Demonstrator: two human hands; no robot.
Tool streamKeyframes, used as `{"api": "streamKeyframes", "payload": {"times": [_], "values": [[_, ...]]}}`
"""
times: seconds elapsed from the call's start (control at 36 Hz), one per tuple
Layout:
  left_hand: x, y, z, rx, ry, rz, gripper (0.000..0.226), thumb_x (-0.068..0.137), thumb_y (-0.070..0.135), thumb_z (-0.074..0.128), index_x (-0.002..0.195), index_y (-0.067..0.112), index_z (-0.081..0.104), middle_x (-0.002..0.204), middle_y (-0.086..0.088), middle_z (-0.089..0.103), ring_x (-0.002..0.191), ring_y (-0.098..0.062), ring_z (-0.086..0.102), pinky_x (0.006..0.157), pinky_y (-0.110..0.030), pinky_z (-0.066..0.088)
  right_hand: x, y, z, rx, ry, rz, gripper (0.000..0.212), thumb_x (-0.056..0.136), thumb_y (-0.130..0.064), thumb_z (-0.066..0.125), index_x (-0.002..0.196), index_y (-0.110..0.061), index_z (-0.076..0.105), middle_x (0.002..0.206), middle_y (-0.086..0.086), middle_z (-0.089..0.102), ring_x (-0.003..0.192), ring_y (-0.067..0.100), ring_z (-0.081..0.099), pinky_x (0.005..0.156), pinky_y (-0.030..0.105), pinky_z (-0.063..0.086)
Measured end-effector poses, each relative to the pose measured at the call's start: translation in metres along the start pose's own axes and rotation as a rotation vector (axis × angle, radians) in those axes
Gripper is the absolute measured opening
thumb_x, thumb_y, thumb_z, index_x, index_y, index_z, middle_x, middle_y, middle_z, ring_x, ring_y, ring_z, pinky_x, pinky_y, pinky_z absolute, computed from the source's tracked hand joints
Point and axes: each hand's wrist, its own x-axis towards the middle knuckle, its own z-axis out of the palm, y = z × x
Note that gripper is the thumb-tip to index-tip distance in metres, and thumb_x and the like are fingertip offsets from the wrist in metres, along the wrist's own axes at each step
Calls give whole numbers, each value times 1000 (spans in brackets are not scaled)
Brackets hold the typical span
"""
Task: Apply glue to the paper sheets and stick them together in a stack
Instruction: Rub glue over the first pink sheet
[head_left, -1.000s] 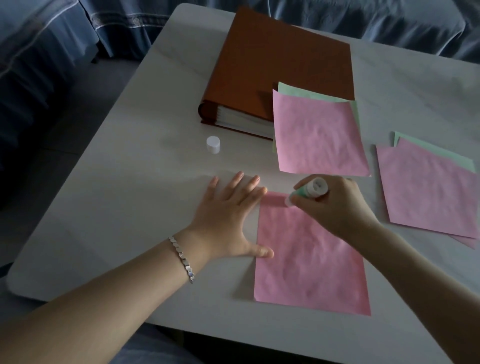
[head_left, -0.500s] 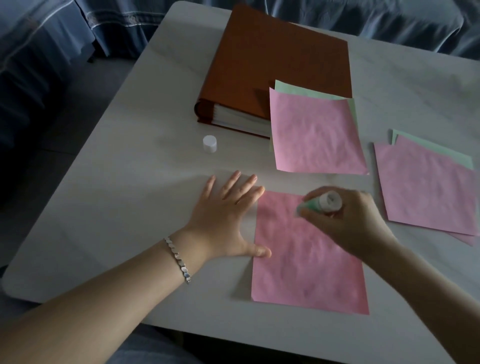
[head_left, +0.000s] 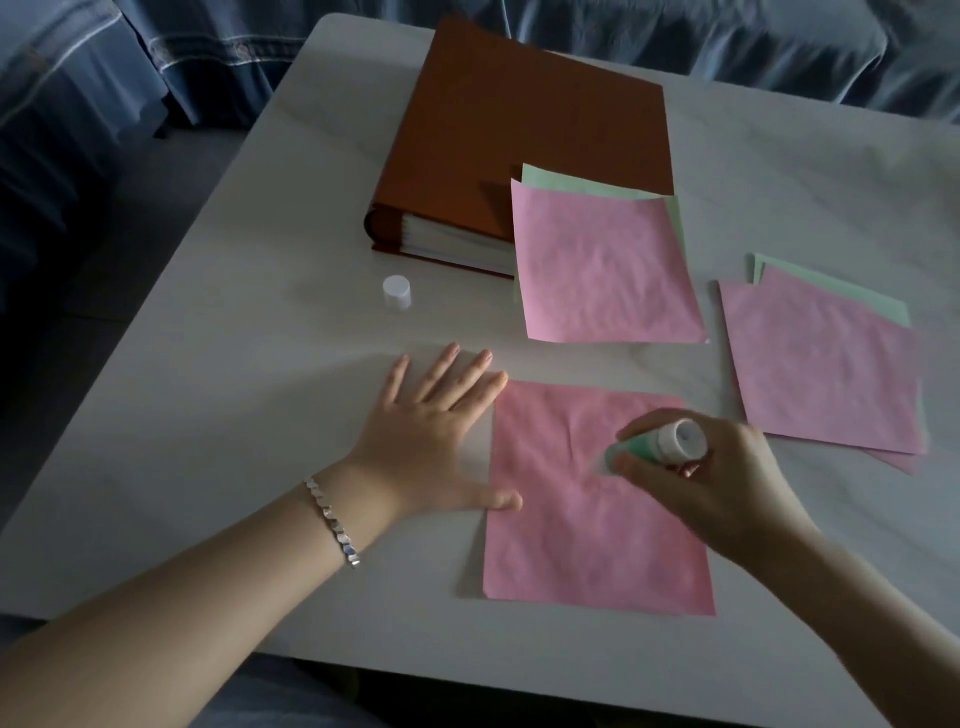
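A pink paper sheet (head_left: 576, 540) lies flat near the table's front edge. My left hand (head_left: 431, 441) rests spread on the table at the sheet's left edge, thumb tip and index fingertip touching it. My right hand (head_left: 711, 478) grips a green and white glue stick (head_left: 660, 441), its tip pressed down on the middle of the sheet. The glue's white cap (head_left: 397, 292) stands apart on the table. A pink sheet over a green one (head_left: 602, 270) leans on a binder. Another pile of pink and green sheets (head_left: 821, 358) lies at the right.
A thick brown binder (head_left: 519, 130) lies at the back of the white table (head_left: 234, 415). Blue fabric (head_left: 156, 57) surrounds the table at the back and left. The table's front edge runs just below the sheet.
My right hand has dragged the glue stick from the sheet's top left corner down and right to its middle. My left hand has stayed in place.
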Motion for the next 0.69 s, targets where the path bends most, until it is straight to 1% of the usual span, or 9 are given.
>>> {"api": "streamKeyframes", "payload": {"times": [0.11, 0.22, 0.25, 0.31, 0.36, 0.39, 0.5, 0.58, 0.69], "values": [[8, 4, -2, -9, 24, 17, 115, 51, 89, 7, 147, 29, -16, 142, 14, -36, 134, -7, -32, 110, -46, -16, 8, -1, -9, 20, 78, 13, 10, 69, -17, 78, 71, -21, 69, 68, -6, 69, 63, 6, 61, 56, 14, 45], [23, 10, -3, -40, 108, 17, 105, 62, 80, 5, 149, 23, -9, 156, 8, -14, 142, -10, -15, 113, -41, -10, 6, 1, -12, 37, 91, 39, 9, 69, -22, 77, 72, -26, 68, 64, -4, 67, 52, 6, 54, 49, 12, 40], [25, 12, -3, -61, 148, 27, 101, 66, 76, 6, 150, 21, -3, 158, 5, -5, 144, -10, -7, 114, -40, -5, 5, 3, -13, 48, 97, 51, 9, 69, -24, 76, 71, -27, 68, 61, -3, 66, 49, 7, 52, 46, 13, 40], [25, 15, -1, -129, 271, 55, 88, 78, 66, 18, 147, 12, 25, 154, -3, 23, 142, -15, 20, 113, -41, 12, 1, 6, -14, 62, 102, 76, 10, 70, -24, 76, 72, -29, 67, 57, -1, 63, 47, 11, 53, 45, 18, 42], [21, 19, 2, -149, 381, 81, 72, 84, 55, 33, 131, 5, 52, 138, -9, 50, 128, -20, 47, 108, -39, 27, -2, 11, -14, 65, 107, 95, 11, 70, -24, 76, 72, -30, 67, 60, -3, 64, 49, 16, 57, 47, 24, 45], [20, 19, 6, -142, 424, 88, 67, 84, 53, 38, 125, 3, 58, 132, -9, 56, 123, -21, 53, 105, -39, 28, -2, 13, -14, 65, 111, 102, 12, 71, -24, 76, 72, -31, 67, 61, -5, 64, 51, 17, 59, 49, 25, 46], [10, 20, 15, -164, 430, 123, 68, 80, 56, 42, 123, 5, 59, 131, -7, 57, 123, -21, 52, 101, -38, 22, 3, 9, -8, 85, 105, 112, 10, 70, -25, 75, 72, -31, 66, 62, -8, 65, 54, 19, 62, 49, 26, 47], [8, 19, 19, -187, 391, 146, 73, 76, 60, 42, 127, 9, 56, 135, -5, 54, 130, -16, 37, 103, -38, 18, 15, -1, 0, 106, 83, 98, 8, 70, -26, 74, 70, -28, 66, 61, -3, 65, 55, 22, 62, 51, 33, 50], [9, 17, 22, -200, 393, 167, 79, 72, 65, 43, 127, 10, 56, 138, -3, 51, 132, -15, 29, 111, -42, 18, 31, -16, 17, 69, 22, 46, 9, 72, -26, 75, 71, -25, 66, 56, -8, 63, 51, 6, 58, 49, 19, 47]]}}
